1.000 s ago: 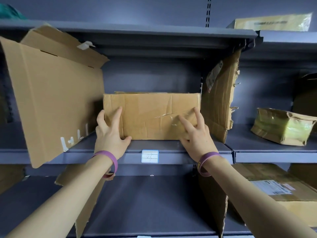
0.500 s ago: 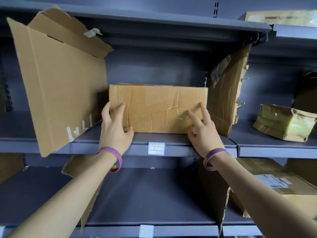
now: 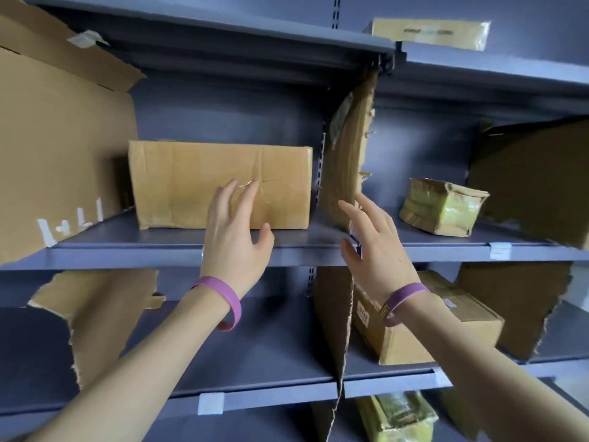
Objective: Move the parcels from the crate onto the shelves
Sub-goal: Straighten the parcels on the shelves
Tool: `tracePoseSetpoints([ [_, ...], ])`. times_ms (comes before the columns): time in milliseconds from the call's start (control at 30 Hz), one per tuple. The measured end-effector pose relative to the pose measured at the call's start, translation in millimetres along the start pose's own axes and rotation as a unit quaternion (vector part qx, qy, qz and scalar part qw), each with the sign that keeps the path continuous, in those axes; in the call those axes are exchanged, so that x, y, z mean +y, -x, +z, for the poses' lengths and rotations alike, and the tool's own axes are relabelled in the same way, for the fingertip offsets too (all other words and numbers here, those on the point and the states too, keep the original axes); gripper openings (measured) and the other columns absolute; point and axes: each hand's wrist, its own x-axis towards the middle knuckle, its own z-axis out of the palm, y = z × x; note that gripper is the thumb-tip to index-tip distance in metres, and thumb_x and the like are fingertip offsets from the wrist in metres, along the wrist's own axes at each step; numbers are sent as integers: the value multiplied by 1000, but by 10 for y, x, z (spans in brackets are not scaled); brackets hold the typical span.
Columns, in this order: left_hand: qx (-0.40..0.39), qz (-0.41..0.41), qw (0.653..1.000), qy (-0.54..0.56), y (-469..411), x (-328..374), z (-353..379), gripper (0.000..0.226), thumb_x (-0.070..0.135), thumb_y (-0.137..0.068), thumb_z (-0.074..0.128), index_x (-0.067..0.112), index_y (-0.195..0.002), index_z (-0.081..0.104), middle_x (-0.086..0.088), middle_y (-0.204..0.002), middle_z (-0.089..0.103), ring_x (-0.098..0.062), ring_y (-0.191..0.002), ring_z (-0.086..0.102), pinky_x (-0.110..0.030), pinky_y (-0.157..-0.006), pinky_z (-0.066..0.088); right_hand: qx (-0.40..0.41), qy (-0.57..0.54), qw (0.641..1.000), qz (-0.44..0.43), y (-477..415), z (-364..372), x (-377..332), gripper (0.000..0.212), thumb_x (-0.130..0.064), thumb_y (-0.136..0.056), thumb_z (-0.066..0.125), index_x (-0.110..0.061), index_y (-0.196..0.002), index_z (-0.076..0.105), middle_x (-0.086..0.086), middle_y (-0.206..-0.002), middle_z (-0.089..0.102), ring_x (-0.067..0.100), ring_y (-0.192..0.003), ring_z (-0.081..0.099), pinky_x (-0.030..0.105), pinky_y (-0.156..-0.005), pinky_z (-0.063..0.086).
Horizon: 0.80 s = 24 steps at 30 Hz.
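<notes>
A brown cardboard parcel [image 3: 197,177] stands on the grey middle shelf [image 3: 127,248], pushed back from its front edge. My left hand [image 3: 234,237] hovers in front of the parcel's lower right part, fingers spread, holding nothing. My right hand [image 3: 376,250] is to the right of the parcel, in front of a torn cardboard divider [image 3: 345,161], also open and empty. Both wrists wear purple bands. The crate is out of view.
A large cardboard sheet [image 3: 60,154] leans at the left. A taped yellowish parcel [image 3: 441,205] sits on the shelf to the right, a flat one [image 3: 427,31] on the top shelf, a labelled box [image 3: 427,327] on the lower shelf, another taped parcel [image 3: 398,416] below.
Both hands have come off the parcel's front face and drawn back with fingers spread. The view has shifted right, and the parcel stays on the shelf.
</notes>
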Motion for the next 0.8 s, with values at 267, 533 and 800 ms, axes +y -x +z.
tracePoseSetpoints([
  [267, -59, 5, 997, 53, 402, 1209, 933, 59, 13, -89, 54, 28, -142, 35, 5, -146, 33, -11, -138, 28, -29, -113, 26, -10, 3, 1000, 22, 549, -749, 1189, 56, -13, -91, 58, -24, -141, 35, 2, -153, 27, 26, -138, 30, 40, -108, 35],
  [533, -114, 2, 993, -13, 518, 1950, 1744, 57, 28, -92, 52, 41, -142, 28, 16, -149, 27, -7, -136, 30, -34, -101, 38, -42, -18, 996, 74, 788, -1177, 2163, 56, -21, -94, 55, -29, -144, 31, -2, -156, 22, 23, -142, 25, 37, -110, 33],
  [800, -161, -10, 987, 18, 104, 2158, 2220, 66, 23, -91, 53, 43, -145, 18, 10, -152, 21, -15, -133, 37, -21, -96, 30, -55, -69, 993, 85, 397, -1179, 2532, 63, -25, -94, 56, -30, -147, 21, -4, -158, 17, 23, -143, 25, 37, -112, 30],
])
